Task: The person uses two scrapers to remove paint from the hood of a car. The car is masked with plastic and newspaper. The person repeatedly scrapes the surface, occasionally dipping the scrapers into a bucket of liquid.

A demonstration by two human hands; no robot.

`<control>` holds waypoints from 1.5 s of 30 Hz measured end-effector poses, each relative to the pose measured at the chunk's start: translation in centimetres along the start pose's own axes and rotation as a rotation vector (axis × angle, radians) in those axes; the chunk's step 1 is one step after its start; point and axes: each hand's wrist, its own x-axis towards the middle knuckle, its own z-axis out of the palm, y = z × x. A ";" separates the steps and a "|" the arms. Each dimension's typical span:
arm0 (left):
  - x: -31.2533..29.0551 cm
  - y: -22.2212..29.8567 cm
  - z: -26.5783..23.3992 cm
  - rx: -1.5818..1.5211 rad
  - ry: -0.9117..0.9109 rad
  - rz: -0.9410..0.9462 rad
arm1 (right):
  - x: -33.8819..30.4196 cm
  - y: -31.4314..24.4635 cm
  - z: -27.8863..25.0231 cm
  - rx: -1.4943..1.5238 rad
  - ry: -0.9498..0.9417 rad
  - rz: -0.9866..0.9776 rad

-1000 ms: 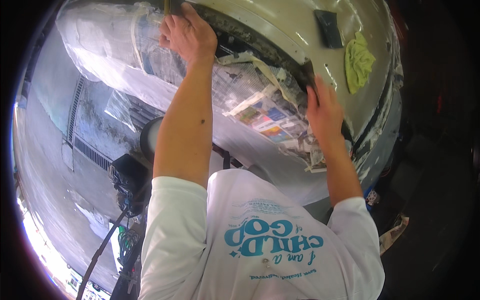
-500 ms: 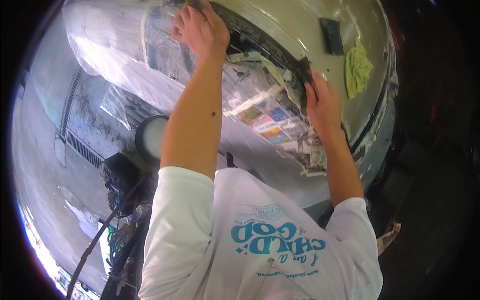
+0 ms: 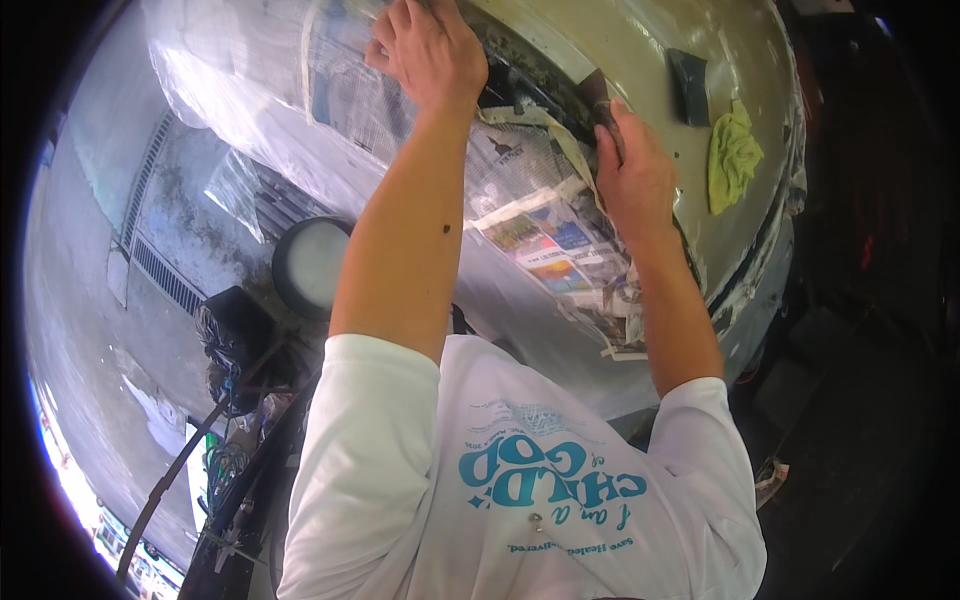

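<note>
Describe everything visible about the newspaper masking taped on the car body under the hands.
The newspaper masking is printed sheets, grey text with some colour panels, creased and overlapping, held by pale tape strips along the panel edge. It lies over the curved car body, beside clear plastic sheeting. The left hand presses its upper part; the right hand rests on its taped edge.

Sunlit grey concrete floor (image 3: 90,300), drain grate (image 3: 165,275).

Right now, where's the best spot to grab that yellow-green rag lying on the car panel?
Probably the bunched upper fold of the yellow-green rag, coming from its open right side. It lies crumpled and loose on the beige panel, beside the dark sanding block, clear of the right hand.
</note>
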 end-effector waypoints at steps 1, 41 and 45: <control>-0.3 -0.1 -0.1 -0.020 0.000 0.000 | -0.3 -0.7 -0.3 -0.033 -0.024 0.031; 0.0 0.6 0.1 0.046 -0.024 -0.104 | -15.9 7.2 -12.9 0.530 0.090 0.880; 0.0 0.7 -0.1 0.055 -0.037 -0.100 | -15.0 7.1 -10.6 0.199 0.023 0.532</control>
